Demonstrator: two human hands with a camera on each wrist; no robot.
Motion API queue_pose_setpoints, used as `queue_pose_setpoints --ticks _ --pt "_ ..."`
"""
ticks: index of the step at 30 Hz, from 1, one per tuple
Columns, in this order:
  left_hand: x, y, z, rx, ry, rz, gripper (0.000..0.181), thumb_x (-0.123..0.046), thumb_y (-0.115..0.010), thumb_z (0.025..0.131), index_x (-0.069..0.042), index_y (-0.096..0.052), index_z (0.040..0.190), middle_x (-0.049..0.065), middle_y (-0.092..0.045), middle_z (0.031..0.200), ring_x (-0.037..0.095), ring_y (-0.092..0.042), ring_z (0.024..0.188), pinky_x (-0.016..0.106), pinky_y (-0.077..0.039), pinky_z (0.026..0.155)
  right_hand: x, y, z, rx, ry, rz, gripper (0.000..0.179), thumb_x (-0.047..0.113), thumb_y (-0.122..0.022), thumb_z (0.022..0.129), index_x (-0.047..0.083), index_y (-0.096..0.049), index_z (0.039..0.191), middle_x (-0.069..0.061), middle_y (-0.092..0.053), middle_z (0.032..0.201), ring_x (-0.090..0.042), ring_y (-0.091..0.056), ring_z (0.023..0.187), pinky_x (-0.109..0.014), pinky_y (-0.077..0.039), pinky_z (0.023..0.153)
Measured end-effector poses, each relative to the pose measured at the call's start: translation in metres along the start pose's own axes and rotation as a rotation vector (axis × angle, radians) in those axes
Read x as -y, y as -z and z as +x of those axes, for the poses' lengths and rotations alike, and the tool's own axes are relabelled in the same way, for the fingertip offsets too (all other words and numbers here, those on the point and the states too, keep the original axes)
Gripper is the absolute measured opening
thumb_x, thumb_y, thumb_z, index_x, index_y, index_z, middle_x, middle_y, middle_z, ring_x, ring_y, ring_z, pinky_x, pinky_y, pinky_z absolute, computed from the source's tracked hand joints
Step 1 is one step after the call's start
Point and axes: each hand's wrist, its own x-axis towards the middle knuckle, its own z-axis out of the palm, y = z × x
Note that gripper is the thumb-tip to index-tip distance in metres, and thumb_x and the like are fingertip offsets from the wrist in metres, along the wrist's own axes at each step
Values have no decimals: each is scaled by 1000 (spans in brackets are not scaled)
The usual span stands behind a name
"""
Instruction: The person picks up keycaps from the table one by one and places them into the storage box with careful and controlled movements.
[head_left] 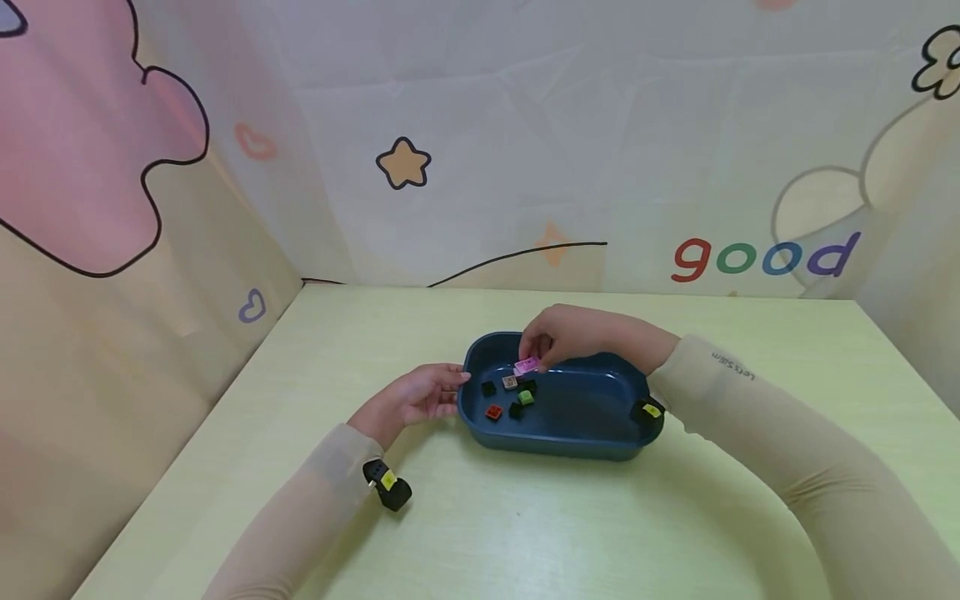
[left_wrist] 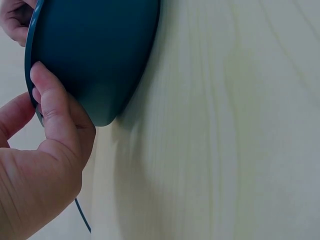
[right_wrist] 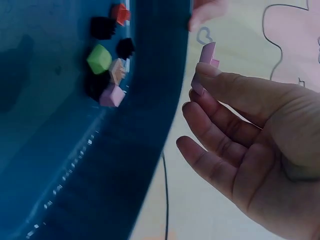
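A dark blue tray (head_left: 585,450) stands on the table with small toy bricks near its left end. At its left rim, my left hand (head_left: 431,392) holds the edge between thumb and fingers; the left wrist view shows this hand (left_wrist: 55,135) at the tray wall (left_wrist: 95,55). Over the far left part of the tray, my right hand (head_left: 573,335) pinches a small pink brick (right_wrist: 206,57) between thumb and index finger. Below lie another pink brick (right_wrist: 112,95), a green one (head_left: 526,398), a red one (head_left: 493,412), a beige one (head_left: 510,382) and several black ones (head_left: 516,411).
The tray rests on a pale wood-grain table (head_left: 480,525). Behind it hangs a printed cloth (head_left: 487,192) with a star and the word "good"; cloth also hangs at both sides. Black wrist cameras (head_left: 387,485) sit on the sleeves.
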Motion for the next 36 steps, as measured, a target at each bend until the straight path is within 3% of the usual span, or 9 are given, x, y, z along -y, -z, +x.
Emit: queue_pose_setpoints --ticks 13,20,26,36 --pt "2 2 2 2 5 -10 11 -14 -48 108 -7 -54 114 -4 -67 76 6 -62 64 15 -58 59 -2 -21 17 96 2 -35 20 4 -74 91 6 -74 111 -8 -72 102 -13 -60 87 -26 -59 83" --pt "1 3 1 28 -13 -7 9 -12 -46 108 -9 -53 109 -6 -67 74 5 -61 65 15 -58 59 -2 -26 25 90 6 -42 20 3 -74 90 6 -75 111 -8 -73 103 -13 -62 87 -27 -60 85" --pt "0 2 2 1 8 -10 8 -14 -48 108 -10 -55 109 -5 -66 76 6 -62 66 16 -58 60 -3 -33 31 127 -8 -36 21 5 -75 91 5 -74 112 -9 -73 103 -13 -62 87 -27 -60 86" --pt "1 3 3 23 7 -17 8 -13 -47 108 -10 -54 106 -6 -65 74 6 -61 63 15 -58 59 -5 -42 42 93 21 -84 16 10 -75 93 6 -75 109 -6 -73 98 -11 -59 82 -22 -56 78"
